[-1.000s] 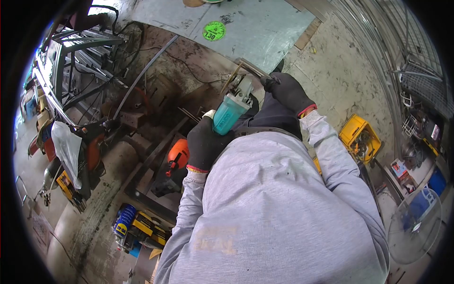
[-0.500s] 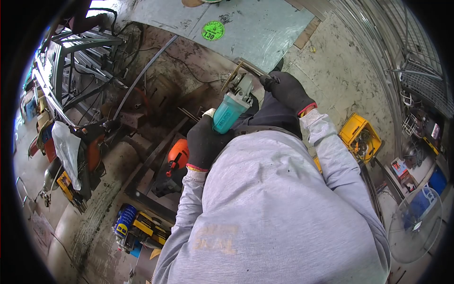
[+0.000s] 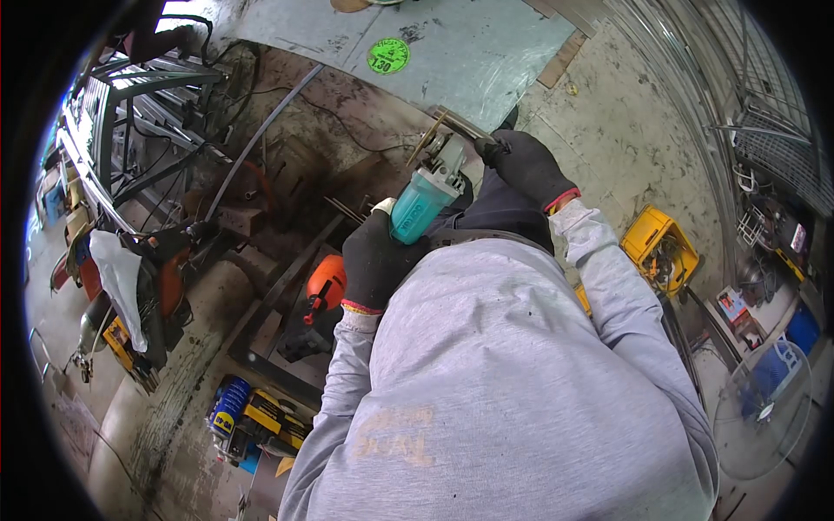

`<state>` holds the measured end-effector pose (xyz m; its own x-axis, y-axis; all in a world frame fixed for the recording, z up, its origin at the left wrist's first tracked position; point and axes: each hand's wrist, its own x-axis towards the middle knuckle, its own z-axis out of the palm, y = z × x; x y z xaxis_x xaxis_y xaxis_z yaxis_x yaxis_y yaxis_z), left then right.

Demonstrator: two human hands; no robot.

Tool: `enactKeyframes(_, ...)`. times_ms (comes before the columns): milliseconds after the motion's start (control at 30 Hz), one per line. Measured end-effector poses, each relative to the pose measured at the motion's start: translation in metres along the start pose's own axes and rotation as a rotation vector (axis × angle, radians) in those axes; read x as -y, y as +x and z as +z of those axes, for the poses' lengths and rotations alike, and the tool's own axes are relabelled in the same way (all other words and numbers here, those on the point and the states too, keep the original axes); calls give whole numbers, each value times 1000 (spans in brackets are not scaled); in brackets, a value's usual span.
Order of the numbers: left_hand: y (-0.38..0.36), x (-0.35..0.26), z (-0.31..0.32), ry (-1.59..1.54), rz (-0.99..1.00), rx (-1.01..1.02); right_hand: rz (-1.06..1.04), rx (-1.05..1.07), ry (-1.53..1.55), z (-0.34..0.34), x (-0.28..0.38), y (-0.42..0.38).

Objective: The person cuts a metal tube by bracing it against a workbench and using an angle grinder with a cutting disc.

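In a black glove, my left hand point(image 3: 379, 259) is wrapped round the teal body of an angle grinder point(image 3: 420, 204). The grinder points up and away from me, its brownish disc point(image 3: 426, 137) seen nearly edge-on at the far end. My right hand point(image 3: 527, 171), also gloved in black, is closed on a narrow metal bar point(image 3: 465, 125). The bar's far end reaches over to the disc and overlaps it in this view. An orange rounded object point(image 3: 326, 281) lies just left of my left hand.
A grey sheet point(image 3: 469, 61) with a green round sticker lies ahead. To the right sit a yellow bin point(image 3: 660, 249) with small parts and a transparent round cover point(image 3: 763, 410). A blue spray can point(image 3: 229, 405) stands lower left, near a metal frame point(image 3: 287, 282). Long metal lengths point(image 3: 673, 78) lie upper right.
The view has shifted very slightly. Both hands, the grinder and the bar keep nearly the same positions.
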<state>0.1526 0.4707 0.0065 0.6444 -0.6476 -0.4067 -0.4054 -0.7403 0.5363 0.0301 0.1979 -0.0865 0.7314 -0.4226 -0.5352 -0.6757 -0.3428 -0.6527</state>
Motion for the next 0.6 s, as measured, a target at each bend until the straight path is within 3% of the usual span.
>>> enactKeyframes(600,-4,-4,4,-21,4,-43,70,11,-29,-2,3,-1)
